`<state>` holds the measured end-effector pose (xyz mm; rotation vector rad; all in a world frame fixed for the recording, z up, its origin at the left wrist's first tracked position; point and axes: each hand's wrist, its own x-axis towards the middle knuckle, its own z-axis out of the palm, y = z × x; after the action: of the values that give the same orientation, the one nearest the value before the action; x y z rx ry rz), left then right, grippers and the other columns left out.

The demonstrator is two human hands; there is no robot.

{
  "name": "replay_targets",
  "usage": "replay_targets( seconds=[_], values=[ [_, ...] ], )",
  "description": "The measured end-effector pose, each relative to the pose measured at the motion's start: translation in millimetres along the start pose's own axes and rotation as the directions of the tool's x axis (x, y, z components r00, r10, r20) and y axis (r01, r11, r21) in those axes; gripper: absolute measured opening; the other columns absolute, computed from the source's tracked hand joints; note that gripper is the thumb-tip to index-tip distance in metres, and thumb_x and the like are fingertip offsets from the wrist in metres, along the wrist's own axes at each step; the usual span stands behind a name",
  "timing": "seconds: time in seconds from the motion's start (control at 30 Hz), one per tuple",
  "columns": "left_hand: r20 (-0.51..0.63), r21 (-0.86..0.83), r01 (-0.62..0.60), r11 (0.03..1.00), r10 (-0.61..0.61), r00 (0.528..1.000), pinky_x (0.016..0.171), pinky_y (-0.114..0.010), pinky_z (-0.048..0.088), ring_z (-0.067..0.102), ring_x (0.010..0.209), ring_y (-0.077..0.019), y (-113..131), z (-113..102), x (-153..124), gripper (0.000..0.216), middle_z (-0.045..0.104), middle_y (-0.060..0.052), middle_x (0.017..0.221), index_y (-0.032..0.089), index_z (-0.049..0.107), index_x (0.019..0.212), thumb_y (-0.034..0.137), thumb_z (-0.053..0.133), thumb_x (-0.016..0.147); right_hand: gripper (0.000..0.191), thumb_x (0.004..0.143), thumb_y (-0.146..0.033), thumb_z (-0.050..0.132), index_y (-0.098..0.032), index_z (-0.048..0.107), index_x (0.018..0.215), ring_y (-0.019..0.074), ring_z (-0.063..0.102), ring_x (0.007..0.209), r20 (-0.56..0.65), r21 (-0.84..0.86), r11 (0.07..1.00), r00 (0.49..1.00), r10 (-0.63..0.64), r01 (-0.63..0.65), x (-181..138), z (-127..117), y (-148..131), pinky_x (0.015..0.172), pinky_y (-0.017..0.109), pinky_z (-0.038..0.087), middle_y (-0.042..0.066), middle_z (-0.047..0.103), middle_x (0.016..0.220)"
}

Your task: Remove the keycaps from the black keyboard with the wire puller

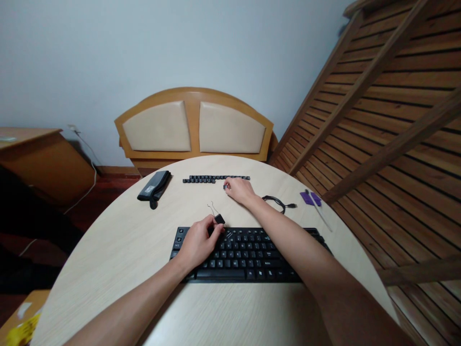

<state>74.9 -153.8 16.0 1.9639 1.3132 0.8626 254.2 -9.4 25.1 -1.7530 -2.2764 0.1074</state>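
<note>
A black keyboard (252, 254) lies on the round pale wooden table (118, 240) in front of me. My left hand (198, 242) rests over its upper left part, fingers closed on a black binder clip (218, 218) with wire handles. My right hand (239, 190) reaches farther back, its fingers curled down onto a keycap at the right part of a row of loose black keycaps (203, 179).
A grey-black pouch (154, 187) lies at the back left. The keyboard's black cable (277, 202) coils at the right, near a purple item with a white stick (313, 199). A wooden headboard (194, 127) stands behind the table, slatted wood (389, 120) at the right.
</note>
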Motion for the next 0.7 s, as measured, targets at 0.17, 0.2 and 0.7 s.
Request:
replay_targets(
  seconds=[0.17,0.2,0.7],
  values=[
    [0.004,0.028,0.014,0.999,-0.015,1.000,0.069,-0.032,0.046,0.067,0.076,-0.0220,0,0,0,0.023,0.073,-0.004,0.082,0.021,0.056,0.078,0.035,0.050,0.094,0.025,0.089,-0.021,0.056,-0.024,0.068,0.110,0.0225,0.065,0.099,-0.001,0.000,1.000,1.000,0.028,-0.028,22,9,-5,0.085,0.030,0.046,0.007,0.072,0.106],
    [0.003,0.041,0.014,0.999,-0.014,1.000,0.068,-0.032,0.045,0.066,0.075,-0.0218,0,0,0,0.023,0.072,-0.004,0.080,0.021,0.056,0.078,0.036,0.050,0.094,0.024,0.089,-0.021,0.056,-0.024,0.068,0.110,0.0222,0.065,0.098,-0.002,0.004,0.999,0.999,0.033,-0.033,24,10,-6,0.085,0.030,0.046,0.006,0.072,0.106],
    [0.012,0.058,0.034,0.998,-0.035,0.999,0.070,-0.031,0.045,0.064,0.074,-0.0214,1,0,0,0.024,0.070,-0.004,0.078,0.020,0.057,0.079,0.036,0.048,0.094,0.024,0.091,-0.025,0.055,-0.029,0.068,0.111,0.0204,0.065,0.098,-0.091,0.110,0.991,0.992,0.088,-0.078,35,31,-7,0.081,0.028,0.047,0.003,0.072,0.107]
  ],
)
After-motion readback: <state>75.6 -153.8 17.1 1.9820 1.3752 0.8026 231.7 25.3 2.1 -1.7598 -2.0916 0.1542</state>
